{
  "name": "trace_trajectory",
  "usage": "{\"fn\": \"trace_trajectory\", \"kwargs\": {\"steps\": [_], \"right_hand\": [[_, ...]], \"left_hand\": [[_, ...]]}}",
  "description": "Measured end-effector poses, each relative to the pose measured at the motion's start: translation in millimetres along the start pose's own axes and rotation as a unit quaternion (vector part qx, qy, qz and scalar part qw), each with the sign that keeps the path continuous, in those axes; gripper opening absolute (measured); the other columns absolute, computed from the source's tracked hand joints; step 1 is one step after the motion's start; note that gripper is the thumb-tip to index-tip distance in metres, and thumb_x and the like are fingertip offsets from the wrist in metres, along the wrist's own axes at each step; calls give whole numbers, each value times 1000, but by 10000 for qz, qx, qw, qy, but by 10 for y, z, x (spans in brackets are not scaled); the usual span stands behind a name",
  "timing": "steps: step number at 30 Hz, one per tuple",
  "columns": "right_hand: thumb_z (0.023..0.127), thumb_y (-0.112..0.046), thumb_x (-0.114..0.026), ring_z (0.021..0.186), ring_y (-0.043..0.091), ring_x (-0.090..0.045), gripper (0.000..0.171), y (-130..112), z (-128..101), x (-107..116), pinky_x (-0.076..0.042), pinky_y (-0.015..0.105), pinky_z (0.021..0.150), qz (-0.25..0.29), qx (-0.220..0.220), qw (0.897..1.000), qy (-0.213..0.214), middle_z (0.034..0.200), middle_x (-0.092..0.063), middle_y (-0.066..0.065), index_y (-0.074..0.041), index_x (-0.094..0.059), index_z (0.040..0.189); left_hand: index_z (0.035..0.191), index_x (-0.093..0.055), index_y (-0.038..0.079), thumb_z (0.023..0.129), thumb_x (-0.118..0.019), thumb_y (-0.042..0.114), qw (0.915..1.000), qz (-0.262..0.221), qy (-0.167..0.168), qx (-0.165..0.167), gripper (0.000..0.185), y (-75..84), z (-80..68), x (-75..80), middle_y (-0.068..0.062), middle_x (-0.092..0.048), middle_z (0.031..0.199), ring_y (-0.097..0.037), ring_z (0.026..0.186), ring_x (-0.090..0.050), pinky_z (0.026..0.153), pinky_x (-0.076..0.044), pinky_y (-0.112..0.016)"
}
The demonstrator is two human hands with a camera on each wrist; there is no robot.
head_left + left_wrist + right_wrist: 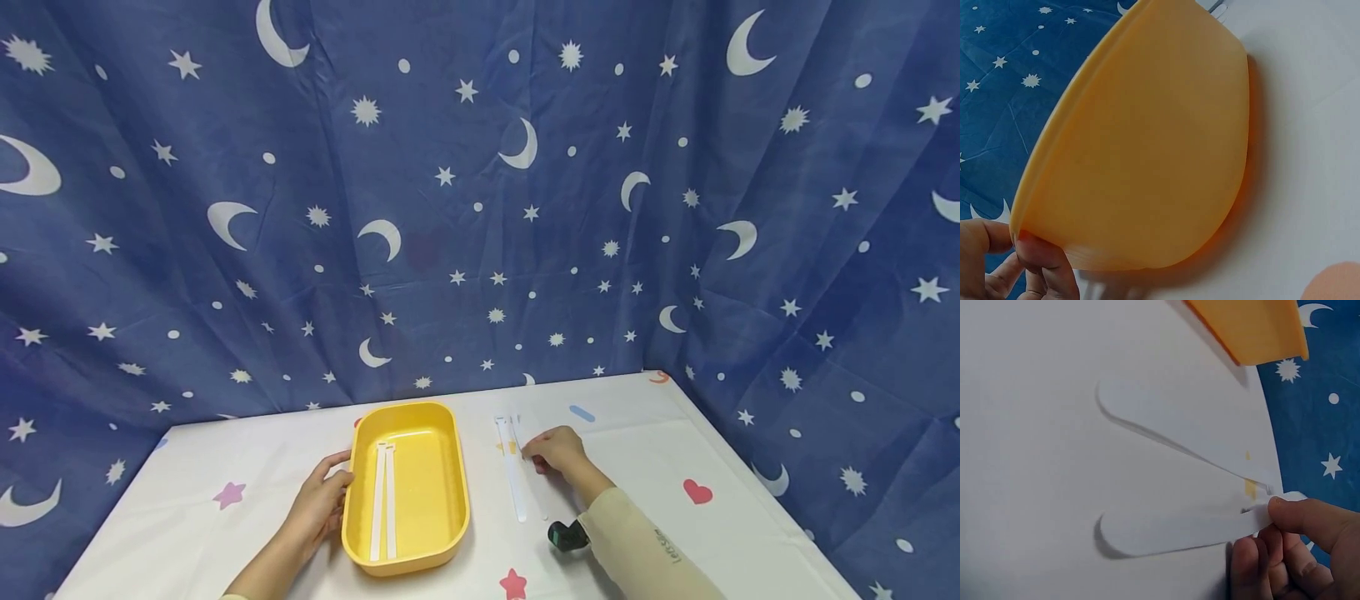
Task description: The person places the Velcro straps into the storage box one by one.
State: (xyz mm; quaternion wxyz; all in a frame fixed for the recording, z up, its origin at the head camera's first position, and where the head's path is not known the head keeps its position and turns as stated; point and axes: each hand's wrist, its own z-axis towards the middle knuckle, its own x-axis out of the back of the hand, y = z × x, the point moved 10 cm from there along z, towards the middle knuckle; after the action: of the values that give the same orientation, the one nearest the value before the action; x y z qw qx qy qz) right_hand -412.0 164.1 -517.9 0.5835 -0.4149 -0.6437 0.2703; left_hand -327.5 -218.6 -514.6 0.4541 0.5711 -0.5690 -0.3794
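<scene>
Right hand: fingers curled, pinching the far end of one white strip; thumb and fingertips closed on it in the right wrist view.
Left hand: fingers curled round the rim of the yellow tray at its 9 o'clock side; the left wrist view shows the fingertips on the rim edge.
Key relation: pinched strip lies under the right hand with its long axis running 12 to 6 o'clock, free end toward the person; the tray sits at 9 o'clock from that hand, just beside it. Right hand nearer to the strips, left hand on the tray.
Tray contents: two white strips in the tray, side by side, also 12 to 6.
Loose strips: a second strip on the table, near the pinched one, apart from it at the free ends.
Surface: white table cover with coloured star and heart marks.
Room: blue curtain with moons and stars behind and at 3 o'clock.
</scene>
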Motion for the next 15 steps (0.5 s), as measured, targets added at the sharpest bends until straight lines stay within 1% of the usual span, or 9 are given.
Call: {"fn": "trace_trajectory", "kwargs": {"steps": [3,7,15], "right_hand": [[78,-11,-75,47,7,-53,12,20,-6,1,-47,17,46,341,-167,9991,-160,59,-57,0,-1,-72,82],[81,-10,-73,49,7,-54,14,35,-10,10,-51,18,48,572,-264,9977,-255,64,-56,1,1,-71,90],[83,-7,-72,55,9,-57,13,77,-10,0,-55,22,51,824,-406,9950,-398,71,-59,4,1,-68,93]], "left_hand": [[149,-30,9,97,-46,17,10000,-1,10,-2,55,9,-3,4,-10,-65,99,-14,76,-63,61,-55,-27],[149,-30,9,98,-46,17,10000,1,22,-10,54,23,-9,5,-11,-65,104,-15,80,-64,64,-57,-29],[149,-31,9,98,-46,17,10000,-2,20,10,54,22,-17,-3,-13,-65,105,-17,81,-66,68,-58,-33]]}}
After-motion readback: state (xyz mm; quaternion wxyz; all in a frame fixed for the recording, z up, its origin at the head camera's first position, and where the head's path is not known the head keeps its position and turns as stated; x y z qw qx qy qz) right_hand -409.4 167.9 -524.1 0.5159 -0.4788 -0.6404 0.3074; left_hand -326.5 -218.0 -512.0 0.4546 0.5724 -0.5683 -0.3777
